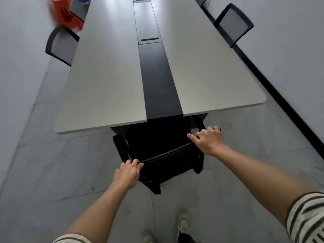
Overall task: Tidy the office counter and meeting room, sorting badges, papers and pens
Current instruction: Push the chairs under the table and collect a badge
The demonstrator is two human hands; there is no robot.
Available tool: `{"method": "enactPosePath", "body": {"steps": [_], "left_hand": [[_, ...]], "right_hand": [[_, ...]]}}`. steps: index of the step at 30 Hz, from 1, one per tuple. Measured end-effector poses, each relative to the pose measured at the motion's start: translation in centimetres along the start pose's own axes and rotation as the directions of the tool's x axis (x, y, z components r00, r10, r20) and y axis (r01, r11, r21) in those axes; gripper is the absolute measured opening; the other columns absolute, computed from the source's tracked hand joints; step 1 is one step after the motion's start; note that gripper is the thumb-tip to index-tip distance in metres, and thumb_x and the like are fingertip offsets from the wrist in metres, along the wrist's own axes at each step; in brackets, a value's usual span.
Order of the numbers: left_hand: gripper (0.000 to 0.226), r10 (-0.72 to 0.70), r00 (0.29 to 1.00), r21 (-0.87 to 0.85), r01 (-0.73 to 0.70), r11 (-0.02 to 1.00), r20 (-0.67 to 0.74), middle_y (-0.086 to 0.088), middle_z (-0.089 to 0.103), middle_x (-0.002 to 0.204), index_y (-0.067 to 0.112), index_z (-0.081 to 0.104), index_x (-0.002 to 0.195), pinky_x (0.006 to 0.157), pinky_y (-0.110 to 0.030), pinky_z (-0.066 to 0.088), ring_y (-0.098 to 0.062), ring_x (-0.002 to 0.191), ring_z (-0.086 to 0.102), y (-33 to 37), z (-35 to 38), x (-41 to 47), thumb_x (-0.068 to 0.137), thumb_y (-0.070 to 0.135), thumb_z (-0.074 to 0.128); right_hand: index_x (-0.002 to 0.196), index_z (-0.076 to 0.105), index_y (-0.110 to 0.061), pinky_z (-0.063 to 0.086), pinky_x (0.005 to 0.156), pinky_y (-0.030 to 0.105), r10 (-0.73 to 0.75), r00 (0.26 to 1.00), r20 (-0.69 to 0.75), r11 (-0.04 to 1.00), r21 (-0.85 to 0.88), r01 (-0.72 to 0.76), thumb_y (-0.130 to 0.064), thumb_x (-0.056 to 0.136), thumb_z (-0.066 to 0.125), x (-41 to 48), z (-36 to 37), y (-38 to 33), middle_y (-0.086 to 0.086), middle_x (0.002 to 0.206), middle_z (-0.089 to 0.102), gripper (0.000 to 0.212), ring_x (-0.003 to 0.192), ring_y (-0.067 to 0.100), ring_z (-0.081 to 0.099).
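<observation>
The tips of the left fingers (134, 162) go over the top edge of the black chair (168, 165) and are hidden behind it. The right fingers (213, 128) are blurred at their far side, so it is unclear whether they close round the frame. Beyond the fingers, the chair's seat is lost in shadow under the counter (105, 85). Far beyond the left fingers, an orange object (67, 14) is blurred and cut by the top edge.

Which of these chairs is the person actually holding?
The black chair at the near end of the table: the left hand and right hand both grip the top of its backrest. The left-side chair and right-side chair stand untouched.
</observation>
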State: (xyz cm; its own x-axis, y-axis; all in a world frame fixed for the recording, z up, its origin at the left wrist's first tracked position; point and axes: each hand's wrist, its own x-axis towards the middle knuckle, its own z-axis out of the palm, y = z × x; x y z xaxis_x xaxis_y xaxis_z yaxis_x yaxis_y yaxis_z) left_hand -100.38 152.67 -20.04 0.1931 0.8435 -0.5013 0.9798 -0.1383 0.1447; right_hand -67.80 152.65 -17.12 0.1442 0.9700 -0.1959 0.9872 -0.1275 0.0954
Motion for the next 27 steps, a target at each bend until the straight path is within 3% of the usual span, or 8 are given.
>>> {"method": "enactPosePath", "body": {"steps": [4, 7, 12, 16, 20, 23, 25, 27], "left_hand": [[0.042, -0.026, 1.000, -0.032, 0.026, 0.999, 0.010, -0.002, 0.052, 0.118, 0.026, 0.046, 0.122, 0.086, -0.039, 0.043, -0.024, 0.112, 0.047, 0.7, 0.3, -0.2, 0.100, 0.050, 0.019], [0.044, -0.015, 0.998, -0.035, 0.017, 0.999, 0.058, -0.001, 0.052, 0.117, 0.028, 0.046, 0.124, 0.090, -0.041, 0.043, -0.024, 0.113, 0.048, 0.7, 0.3, -0.7, 0.099, 0.054, 0.021], [0.047, 0.039, 0.994, -0.085, -0.031, 0.996, 0.102, -0.001, 0.052, 0.113, 0.028, 0.049, 0.121, 0.089, -0.041, 0.043, -0.025, 0.110, 0.049, 0.2, 1.5, -3.4, 0.095, 0.061, 0.028], [0.046, 0.177, 0.982, 0.107, -0.184, 0.977, 0.072, 0.002, 0.052, 0.115, 0.024, 0.048, 0.120, 0.088, -0.037, 0.041, -0.024, 0.110, 0.049, 0.3, 2.0, -5.4, 0.088, 0.058, 0.046], [0.023, 0.338, 0.939, 0.161, -0.344, 0.925, 0.063, -0.004, 0.055, 0.111, 0.015, 0.056, 0.109, 0.081, -0.038, 0.044, -0.027, 0.104, 0.055, 0.9, 2.1, -7.0, 0.090, 0.023, 0.046], [0.022, 0.418, 0.901, 0.129, -0.430, 0.893, 0.114, -0.002, 0.056, 0.108, 0.015, 0.059, 0.106, 0.082, -0.039, 0.048, -0.025, 0.103, 0.055, 0.6, 3.8, -9.1, 0.088, 0.025, 0.052], [0.025, 0.447, 0.884, 0.126, -0.463, 0.877, 0.135, -0.001, 0.056, 0.109, 0.016, 0.060, 0.109, 0.084, -0.040, 0.048, -0.024, 0.105, 0.053, 0.6, 5.2, -10.4, 0.087, 0.028, 0.056], [0.030, 0.478, 0.866, 0.134, -0.496, 0.858, 0.145, -0.001, 0.055, 0.113, 0.016, 0.060, 0.115, 0.087, -0.040, 0.047, -0.024, 0.107, 0.051, 1.1, 6.1, -11.6, 0.089, 0.032, 0.057]], "right_hand": [[0.060, 0.063, -0.024, 0.033, 0.094, 0.040, -0.053, 0.998, 0.021, 0.998, -0.023, 0.053, -0.064, 0.094, 0.016, 1.2, -0.7, 0.2, -0.005, 0.070, 0.061, 0.070, 0.085, 0.019, 0.058], [0.054, 0.052, -0.022, 0.036, 0.092, 0.041, -0.094, 0.990, 0.101, 0.995, 0.000, 0.095, -0.061, 0.095, 0.021, 1.5, -1.3, 0.3, -0.003, 0.061, 0.055, 0.064, 0.067, 0.018, 0.053], [0.055, 0.050, -0.020, 0.037, 0.061, 0.031, -0.105, 0.987, 0.124, 0.994, 0.046, 0.100, -0.070, 0.092, 0.023, -0.4, -1.3, 0.0, -0.002, 0.063, 0.057, 0.068, 0.065, 0.019, 0.056], [0.046, 0.050, -0.016, 0.032, 0.047, 0.028, -0.023, 1.000, 0.008, 0.991, 0.128, 0.022, -0.068, 0.093, 0.025, -5.0, 0.6, 0.2, -0.003, 0.046, 0.053, 0.074, 0.047, 0.013, 0.053], [0.044, 0.048, -0.014, 0.029, 0.047, 0.028, 0.094, 0.995, -0.012, 0.983, 0.156, -0.091, -0.064, 0.094, 0.030, -10.6, 3.0, 1.0, -0.003, 0.047, 0.053, 0.073, 0.048, 0.011, 0.051], [0.045, 0.046, -0.015, 0.026, 0.048, 0.027, 0.177, 0.984, -0.008, 0.967, 0.190, -0.172, -0.061, 0.095, 0.033, -15.4, 4.5, 1.2, -0.004, 0.047, 0.052, 0.070, 0.047, 0.010, 0.047], [0.046, 0.048, -0.015, 0.036, 0.058, 0.030, 0.224, 0.975, 0.004, 0.963, 0.150, -0.222, -0.063, 0.095, 0.026, -18.0, 5.4, 1.4, -0.003, 0.051, 0.054, 0.071, 0.052, 0.014, 0.049], [0.049, 0.051, -0.019, 0.039, 0.078, 0.035, 0.300, 0.954, 0.008, 0.950, 0.093, -0.299, -0.064, 0.093, 0.016, -20.3, 6.5, 1.4, -0.003, 0.061, 0.060, 0.072, 0.072, 0.019, 0.058]]}}
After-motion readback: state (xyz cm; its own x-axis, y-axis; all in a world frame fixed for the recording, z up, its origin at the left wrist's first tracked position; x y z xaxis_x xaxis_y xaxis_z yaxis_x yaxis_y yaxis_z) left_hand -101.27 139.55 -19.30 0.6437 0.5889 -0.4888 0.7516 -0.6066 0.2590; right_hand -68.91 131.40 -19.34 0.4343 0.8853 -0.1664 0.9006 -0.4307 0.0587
